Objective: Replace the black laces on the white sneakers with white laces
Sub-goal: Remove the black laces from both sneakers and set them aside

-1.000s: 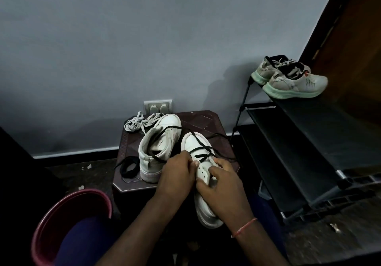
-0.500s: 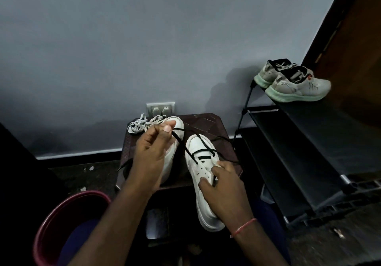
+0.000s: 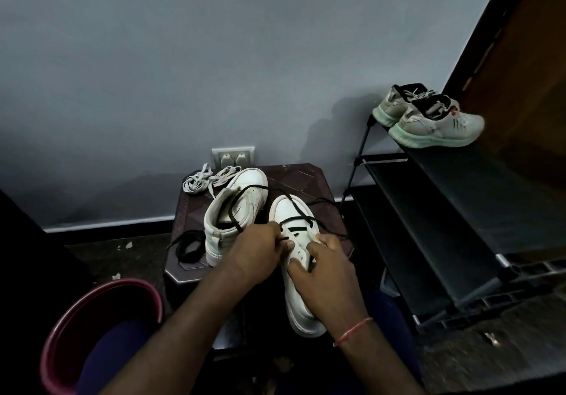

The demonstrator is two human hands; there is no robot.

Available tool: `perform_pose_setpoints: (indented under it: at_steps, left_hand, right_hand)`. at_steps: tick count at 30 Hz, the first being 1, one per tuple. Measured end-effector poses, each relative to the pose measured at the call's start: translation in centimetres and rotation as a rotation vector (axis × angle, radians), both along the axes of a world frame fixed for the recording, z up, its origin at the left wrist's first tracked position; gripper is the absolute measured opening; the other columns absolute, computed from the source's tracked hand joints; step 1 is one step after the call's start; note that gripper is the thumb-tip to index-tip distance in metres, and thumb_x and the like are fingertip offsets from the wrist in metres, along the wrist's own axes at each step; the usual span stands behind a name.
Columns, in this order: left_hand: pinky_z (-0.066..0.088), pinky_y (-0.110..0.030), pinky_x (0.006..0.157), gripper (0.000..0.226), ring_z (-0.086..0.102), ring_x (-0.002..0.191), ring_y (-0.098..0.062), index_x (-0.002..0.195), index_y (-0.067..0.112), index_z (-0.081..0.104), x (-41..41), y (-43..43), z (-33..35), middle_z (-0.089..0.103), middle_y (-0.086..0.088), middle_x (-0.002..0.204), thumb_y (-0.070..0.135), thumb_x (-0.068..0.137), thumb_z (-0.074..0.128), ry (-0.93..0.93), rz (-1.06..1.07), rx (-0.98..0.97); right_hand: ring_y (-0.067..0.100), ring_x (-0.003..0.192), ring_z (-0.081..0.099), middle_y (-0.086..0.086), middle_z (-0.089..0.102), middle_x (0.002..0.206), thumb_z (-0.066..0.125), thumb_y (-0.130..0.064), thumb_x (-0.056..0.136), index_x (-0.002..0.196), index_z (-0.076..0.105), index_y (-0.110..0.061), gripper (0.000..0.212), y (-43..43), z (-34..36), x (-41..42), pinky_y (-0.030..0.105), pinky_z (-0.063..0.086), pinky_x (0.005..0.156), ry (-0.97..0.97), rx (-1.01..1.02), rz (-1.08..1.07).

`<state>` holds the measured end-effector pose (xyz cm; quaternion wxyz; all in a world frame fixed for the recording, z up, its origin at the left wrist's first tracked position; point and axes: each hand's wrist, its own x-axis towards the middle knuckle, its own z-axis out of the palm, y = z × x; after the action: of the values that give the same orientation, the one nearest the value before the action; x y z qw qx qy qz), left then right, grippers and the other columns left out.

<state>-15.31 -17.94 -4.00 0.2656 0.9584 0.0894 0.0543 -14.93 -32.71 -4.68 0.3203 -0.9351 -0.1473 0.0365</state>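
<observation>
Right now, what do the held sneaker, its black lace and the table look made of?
sneaker: smooth white leather or synthetic, can't tell which; faint sheen, punched eyelets.
black lace: flat woven textile, matte; drapes limp like ribbon.
table: likely moulded plastic, glossy dark brown; embossed pattern, highlights on the rim.

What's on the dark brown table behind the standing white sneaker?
A loose bundle of white laces at the table's back left corner. The sneaker's toe covers the surface beside them.
</observation>
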Motion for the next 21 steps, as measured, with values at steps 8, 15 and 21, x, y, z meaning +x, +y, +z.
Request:
perform_pose_setpoints:
  at_steps: [8,15,21]
  left_hand:
    - [0.030,-0.024,0.046,0.031,0.040,0.048,-0.011,0.060,0.017,0.049,0.0,-0.2,2.0,0.046,-0.002,0.057,0.014,0.090,0.049,0.073,0.016,-0.577]
    - [0.042,-0.023,0.057,0.015,0.048,0.056,-0.002,0.075,0.018,0.057,1.1,3.2,6.5,0.055,0.008,0.065,0.018,0.090,0.059,-0.489,0.168,-0.272]
    - [0.034,-0.049,0.108,0.069,0.032,0.135,-0.040,0.148,0.016,0.028,2.9,7.0,6.8,0.012,-0.017,0.158,0.024,0.089,0.063,-0.132,0.226,0.307]
  right_hand:
    - [0.023,0.103,0.060,-0.007,0.043,0.138,0.055,-0.044,0.085,0.074,0.051,-0.020,0.027,0.0,-0.1,-0.3,0.034,0.049,0.084,-0.018,0.007,-0.011]
    - [0.022,0.103,0.060,-0.007,0.045,0.138,0.059,-0.040,0.081,0.068,0.043,-0.023,0.027,0.3,0.4,-0.1,0.031,0.049,0.083,-0.017,0.010,-0.007]
    - [0.021,0.110,0.059,-0.004,0.045,0.138,0.060,-0.044,0.081,0.069,0.047,-0.019,0.031,0.5,0.4,0.3,0.028,0.046,0.086,-0.027,-0.013,0.002]
